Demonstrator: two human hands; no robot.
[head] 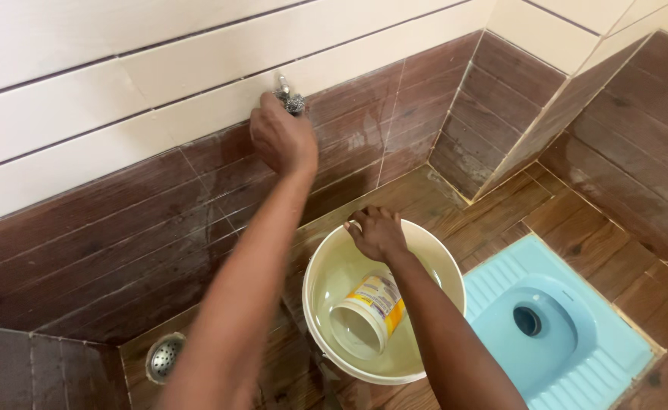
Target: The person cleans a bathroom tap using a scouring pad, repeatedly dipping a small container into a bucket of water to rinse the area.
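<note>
My left hand is raised against the tiled wall, closed on a grey metal scouring pad pressed to the seam between cream and brown tiles. My right hand grips the far rim of a cream plastic bucket on the floor. Inside the bucket lies a white plastic jar with a yellow label, tipped on its side with its mouth toward me.
A light blue squat toilet pan is set in the floor right of the bucket. A round metal floor drain sits at lower left. Brown tiled walls enclose the left, back and right.
</note>
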